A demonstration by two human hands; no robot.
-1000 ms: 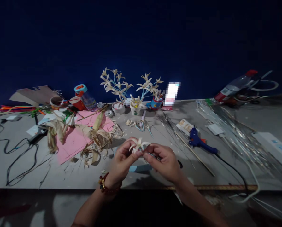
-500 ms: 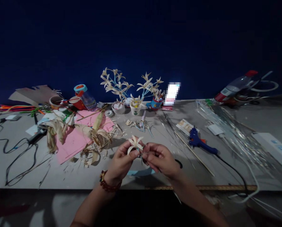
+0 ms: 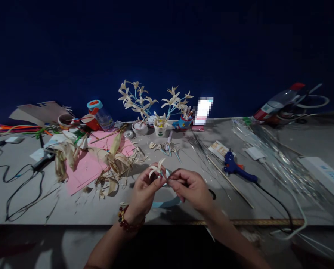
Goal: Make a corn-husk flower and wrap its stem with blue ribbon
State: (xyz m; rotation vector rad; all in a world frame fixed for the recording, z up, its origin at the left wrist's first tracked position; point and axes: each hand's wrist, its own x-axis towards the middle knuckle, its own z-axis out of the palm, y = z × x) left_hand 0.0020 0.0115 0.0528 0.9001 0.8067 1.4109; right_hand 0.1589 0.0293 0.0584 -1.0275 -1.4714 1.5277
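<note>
My left hand (image 3: 143, 192) pinches a small cream flower (image 3: 156, 169) made of dried husk, its petals sticking up above my fingers. My right hand (image 3: 192, 188) is closed in a pinch right beside it, fingertips meeting the flower's base at the stem. What the right fingers grip is too small to name. A light blue strip of tape (image 3: 167, 201) curls on the table under both hands. A bead bracelet (image 3: 126, 220) sits on my left wrist.
Dried corn husks (image 3: 111, 160) lie on pink paper (image 3: 85, 168) at left. Finished flower branches (image 3: 152, 101) stand in cups at the back. A blue glue gun (image 3: 235, 168) with its cord, thin sticks, clear plastic wrap (image 3: 281, 157) and a white power strip (image 3: 324, 173) lie at right.
Both hands have shifted slightly left and up with the flower. The flower has turned, so fewer petals show now. The right fingers closed tighter at its base.
</note>
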